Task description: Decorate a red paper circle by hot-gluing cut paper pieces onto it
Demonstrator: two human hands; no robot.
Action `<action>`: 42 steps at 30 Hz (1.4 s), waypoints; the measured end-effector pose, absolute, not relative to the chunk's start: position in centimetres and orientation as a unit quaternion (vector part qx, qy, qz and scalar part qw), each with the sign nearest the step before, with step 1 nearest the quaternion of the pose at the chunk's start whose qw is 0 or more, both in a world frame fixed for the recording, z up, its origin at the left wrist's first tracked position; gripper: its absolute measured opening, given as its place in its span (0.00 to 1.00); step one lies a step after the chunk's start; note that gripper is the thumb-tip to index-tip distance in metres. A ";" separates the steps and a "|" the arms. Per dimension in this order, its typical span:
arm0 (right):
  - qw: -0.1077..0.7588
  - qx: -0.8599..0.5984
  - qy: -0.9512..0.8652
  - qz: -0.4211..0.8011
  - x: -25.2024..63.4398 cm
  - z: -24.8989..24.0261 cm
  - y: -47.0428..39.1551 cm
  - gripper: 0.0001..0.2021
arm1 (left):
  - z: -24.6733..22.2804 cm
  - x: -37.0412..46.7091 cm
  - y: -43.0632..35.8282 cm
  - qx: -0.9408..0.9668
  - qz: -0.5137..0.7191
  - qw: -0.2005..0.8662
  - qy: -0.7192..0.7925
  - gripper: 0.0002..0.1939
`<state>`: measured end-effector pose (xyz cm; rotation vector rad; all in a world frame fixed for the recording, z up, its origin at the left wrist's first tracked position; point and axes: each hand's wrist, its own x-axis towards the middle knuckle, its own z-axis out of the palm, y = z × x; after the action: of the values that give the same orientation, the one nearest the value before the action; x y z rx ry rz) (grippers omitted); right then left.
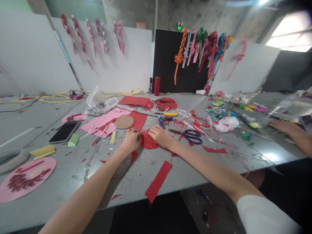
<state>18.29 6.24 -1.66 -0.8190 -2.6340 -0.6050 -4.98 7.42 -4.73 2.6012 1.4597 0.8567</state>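
Note:
A red paper disc [148,143] lies on the grey table near the middle, with both my hands on it. My left hand [131,140] is closed, its fingers curled at the disc's left edge. From the right, my right hand [160,136] reaches over the disc, fingers together and closed on its upper part. Small details under the fingertips are hidden. Just behind my left hand is a round tan disc [124,122] on red paper [139,120]. A blue glue gun [165,121] and blue-handled scissors [192,136] lie beyond my right hand.
A phone [64,132], a tape roll [12,159] and a decorated pink paper oval [29,177] lie left. A red strip [159,180] lies near the front edge. Ribbon scraps [195,122] spread right. Another person's hand [282,126] rests at far right. A red bottle [157,86] stands behind.

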 end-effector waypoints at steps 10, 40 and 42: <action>0.149 -0.281 -0.923 -0.215 18.2 -1.7 6.3 0.12 | -5.1 -5.0 7.5 0.836 0.273 0.018 0.475 0.16; 0.197 -0.306 -0.921 -0.136 19.1 -2.2 6.2 0.17 | -5.2 -4.9 7.4 0.829 0.262 0.023 0.493 0.16; 0.195 -0.302 -0.924 -0.132 19.1 -2.3 6.2 0.17 | -5.2 -4.9 7.4 0.829 0.259 0.024 0.495 0.16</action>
<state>19.09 6.23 -2.27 -0.8461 -2.5893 -0.3712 -4.88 7.39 -5.20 2.5646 1.5329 0.8016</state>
